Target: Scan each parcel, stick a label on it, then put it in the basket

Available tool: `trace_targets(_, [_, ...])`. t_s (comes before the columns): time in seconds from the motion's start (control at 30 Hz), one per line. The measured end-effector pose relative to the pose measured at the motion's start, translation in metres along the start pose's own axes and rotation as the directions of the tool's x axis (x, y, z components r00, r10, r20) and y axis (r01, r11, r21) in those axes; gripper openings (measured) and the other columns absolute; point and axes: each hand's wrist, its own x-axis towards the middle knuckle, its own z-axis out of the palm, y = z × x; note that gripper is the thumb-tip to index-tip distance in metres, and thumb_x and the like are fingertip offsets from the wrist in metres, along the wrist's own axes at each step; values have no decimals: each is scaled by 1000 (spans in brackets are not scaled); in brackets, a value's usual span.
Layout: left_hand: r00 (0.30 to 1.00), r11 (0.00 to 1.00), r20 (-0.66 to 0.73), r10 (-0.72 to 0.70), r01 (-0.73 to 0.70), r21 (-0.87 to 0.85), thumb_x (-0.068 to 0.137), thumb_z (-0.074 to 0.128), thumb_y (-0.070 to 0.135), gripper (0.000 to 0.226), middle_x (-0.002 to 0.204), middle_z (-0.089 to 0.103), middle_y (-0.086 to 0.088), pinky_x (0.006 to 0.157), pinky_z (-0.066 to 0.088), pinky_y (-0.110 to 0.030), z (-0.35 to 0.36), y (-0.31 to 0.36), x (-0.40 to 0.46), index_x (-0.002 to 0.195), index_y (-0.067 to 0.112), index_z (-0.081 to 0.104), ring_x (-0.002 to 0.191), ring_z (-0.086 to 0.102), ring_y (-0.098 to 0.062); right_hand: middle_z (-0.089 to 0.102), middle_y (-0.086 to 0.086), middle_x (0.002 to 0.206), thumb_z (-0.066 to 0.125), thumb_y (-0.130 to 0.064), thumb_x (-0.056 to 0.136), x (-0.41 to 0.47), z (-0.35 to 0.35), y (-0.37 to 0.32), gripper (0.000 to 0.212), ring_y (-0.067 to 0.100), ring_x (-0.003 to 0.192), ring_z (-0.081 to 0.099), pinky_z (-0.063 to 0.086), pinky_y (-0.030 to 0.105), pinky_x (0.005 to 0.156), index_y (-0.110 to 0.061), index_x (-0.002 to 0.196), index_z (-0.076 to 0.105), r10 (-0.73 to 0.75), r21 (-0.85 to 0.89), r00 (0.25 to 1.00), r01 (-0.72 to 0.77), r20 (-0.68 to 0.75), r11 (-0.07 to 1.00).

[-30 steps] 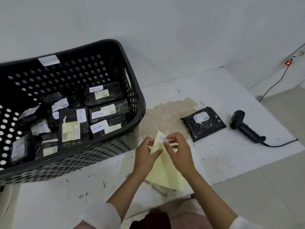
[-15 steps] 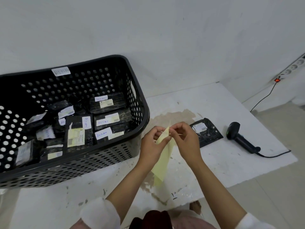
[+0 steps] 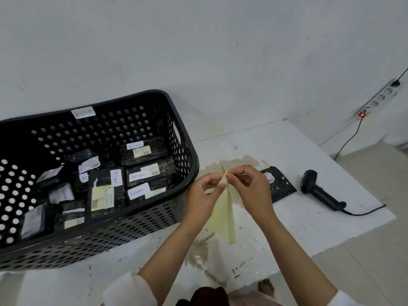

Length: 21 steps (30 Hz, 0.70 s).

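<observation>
Your hands, left (image 3: pixel 202 195) and right (image 3: pixel 250 191), both pinch the label sheet (image 3: pixel 224 217); the parcel (image 3: pixel 279 186) lies just beyond your right hand.

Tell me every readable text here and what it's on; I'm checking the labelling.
"RETURN": white label on the basket back rim.
"RETURN": handwritten white stickers on several parcels inside.
Printed shipping labels: too small to read.
Label on the table parcel: unreadable.

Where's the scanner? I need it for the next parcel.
The scanner lies on the table's right side, just right of the loose parcel.
</observation>
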Motion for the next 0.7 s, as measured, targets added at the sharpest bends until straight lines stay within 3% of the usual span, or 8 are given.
trace_targets(0.17, [1000, 1000, 19, -5, 4, 13, 88, 63, 10, 17, 94, 73, 5, 85, 51, -23, -1, 3, -2, 99, 20, 71, 91, 65, -12, 73, 1, 86, 67, -8, 87, -1, -2, -2, 5, 14, 85, 71, 57, 36, 82, -13, 87, 69, -11, -25, 1000, 11, 8, 1000])
trace_targets(0.37, [999, 997, 25, -40, 41, -62, 89, 61, 11, 13, 96, 70, -4, 89, 50, -32, 2, 5, -3, 96, 18, 69, 94, 64, -20, 72, -3, 85, 72, -13, 84, -3, -5, -6, 4, 11, 84, 69, 57, 32, 80, -16, 86, 70, -13, -18, 1000, 13, 27, 1000])
trace_targets(0.5, [996, 993, 56, -62, 68, -99, 90, 55, 8, 18, 89, 67, 6, 77, 49, -18, 4, 4, -4, 91, 23, 66, 85, 61, -4, 71, -1, 84, 70, -13, 86, -2, -7, -7, 4, 14, 85, 68, 56, 33, 82, -16, 84, 69, -2, -29, 999, 4, 53, 1000])
trace_targets(0.7, [990, 983, 101, -97, 111, -143, 90, 44, 0, 24, 84, 63, 6, 68, 47, -12, 5, 5, -5, 91, 17, 61, 79, 57, -6, 70, 0, 85, 65, -11, 89, -3, -9, -7, 5, 17, 85, 67, 56, 37, 83, -13, 85, 68, -5, -53, 997, 9, 76, 999])
